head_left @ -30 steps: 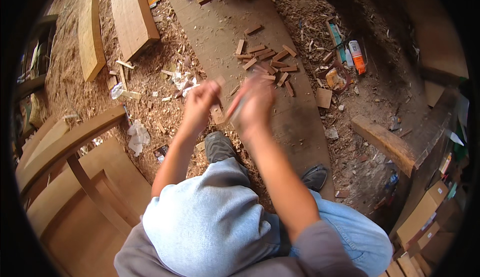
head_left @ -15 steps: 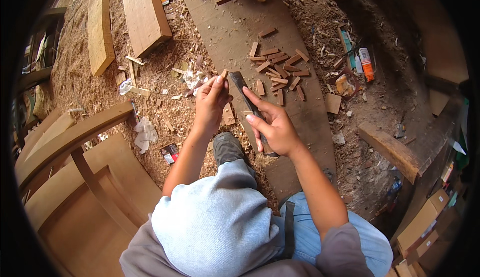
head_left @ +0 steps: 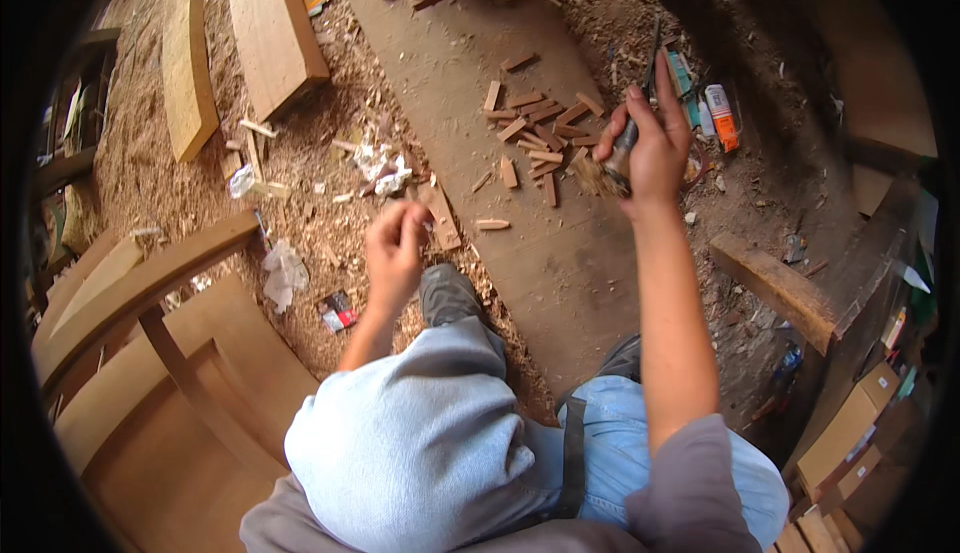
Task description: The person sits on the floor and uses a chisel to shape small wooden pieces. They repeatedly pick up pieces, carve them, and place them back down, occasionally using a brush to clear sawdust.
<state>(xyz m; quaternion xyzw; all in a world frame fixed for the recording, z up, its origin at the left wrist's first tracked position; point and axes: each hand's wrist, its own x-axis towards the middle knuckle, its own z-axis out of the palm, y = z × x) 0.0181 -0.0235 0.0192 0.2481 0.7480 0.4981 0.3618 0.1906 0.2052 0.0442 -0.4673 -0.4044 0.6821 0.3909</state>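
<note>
Your right hand [head_left: 655, 158] grasped a dark chisel-like tool [head_left: 625, 143], just right of the small wooden blocks [head_left: 540, 110] on the board [head_left: 560, 283]. Your left hand [head_left: 391, 258] had curled fingers; whether they pinched anything, I couldn't tell.

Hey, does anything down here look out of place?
Yes. One small wood block lies alone on the flat board, nearer you than the jumbled pile of blocks. Crumpled clear plastic and a red-and-black packet lie among the wood shavings to your left, looking like stray litter.
</note>
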